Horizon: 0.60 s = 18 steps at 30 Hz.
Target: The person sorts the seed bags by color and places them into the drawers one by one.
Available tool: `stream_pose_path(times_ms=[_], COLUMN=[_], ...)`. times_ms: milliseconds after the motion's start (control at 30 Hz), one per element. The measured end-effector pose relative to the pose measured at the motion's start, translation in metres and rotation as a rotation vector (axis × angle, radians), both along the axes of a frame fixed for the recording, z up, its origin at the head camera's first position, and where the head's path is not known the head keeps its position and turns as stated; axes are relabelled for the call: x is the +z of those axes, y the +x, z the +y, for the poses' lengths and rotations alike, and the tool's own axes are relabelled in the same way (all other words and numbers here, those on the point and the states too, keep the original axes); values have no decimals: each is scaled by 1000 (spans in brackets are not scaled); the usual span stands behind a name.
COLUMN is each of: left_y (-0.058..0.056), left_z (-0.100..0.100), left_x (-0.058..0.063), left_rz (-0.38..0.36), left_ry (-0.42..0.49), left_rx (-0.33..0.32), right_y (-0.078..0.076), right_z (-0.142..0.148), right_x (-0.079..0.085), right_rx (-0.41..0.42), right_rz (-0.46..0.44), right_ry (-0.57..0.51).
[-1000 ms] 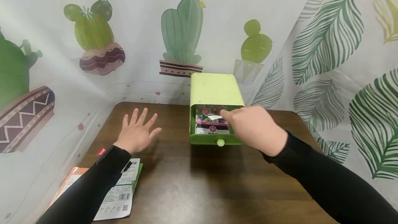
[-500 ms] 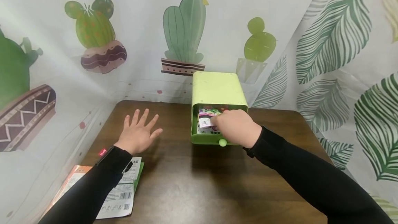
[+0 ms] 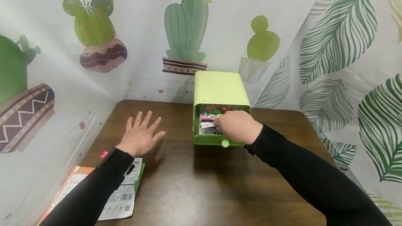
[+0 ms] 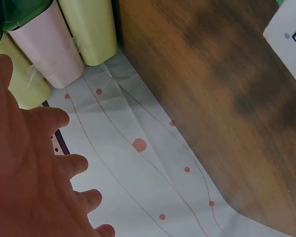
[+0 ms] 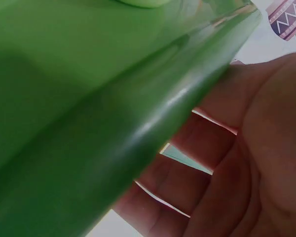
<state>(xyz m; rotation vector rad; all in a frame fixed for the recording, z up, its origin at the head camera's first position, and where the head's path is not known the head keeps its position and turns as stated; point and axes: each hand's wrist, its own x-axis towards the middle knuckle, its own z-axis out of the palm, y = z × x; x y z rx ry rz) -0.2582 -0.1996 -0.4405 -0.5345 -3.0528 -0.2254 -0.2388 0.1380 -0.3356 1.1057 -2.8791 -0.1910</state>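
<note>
In the head view, a light-green box (image 3: 220,86) stands at the back of the table with its green drawer (image 3: 204,139) pulled out. Several flower-printed packets lie in the drawer. My right hand (image 3: 238,125) reaches in from the right and pinches the near end of the top flower-printed packet (image 3: 207,123), its fingertips partly hidden. The right wrist view shows the curled right fingers (image 5: 187,177) behind the drawer's green front (image 5: 113,123). My left hand (image 3: 139,135) hovers over the table's left side, fingers spread, holding nothing.
Larger packets (image 3: 120,198) lie at the table's front left, partly under my left sleeve. A round knob (image 3: 225,143) juts from the drawer front. Pink and yellow containers (image 4: 49,49) show in the left wrist view. Printed curtains (image 3: 141,27) hang behind the table (image 3: 176,184).
My right hand has moved left and down into the drawer. The top packet, held by its near end, has tilted up and then lowered. My left hand has stayed nearly still.
</note>
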Motion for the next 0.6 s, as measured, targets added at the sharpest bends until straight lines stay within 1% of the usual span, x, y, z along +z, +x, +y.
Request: stream_pose_path(times_ms=[133,233,400,500,600], left_y=[0,0,1,-2,-9], left_z=[1,3,5,6,9], left_x=[-3,-3,-1,0,-2], left_rz=[-10,-14,-13,0,47], left_ry=[6,12,18,23,59], left_rx=[-6,-10,-17,-31,-86], right_y=[-2,-3,-3,-2,2], right_z=[0,2,6,8,11], right_x=[0,-1,-1,-2,-2], right_rx=[-5,-30,-74,-72,-66], right_rz=[-44,-85,-128,-114,-58], right_ry=[20,21,-25,-52,-80])
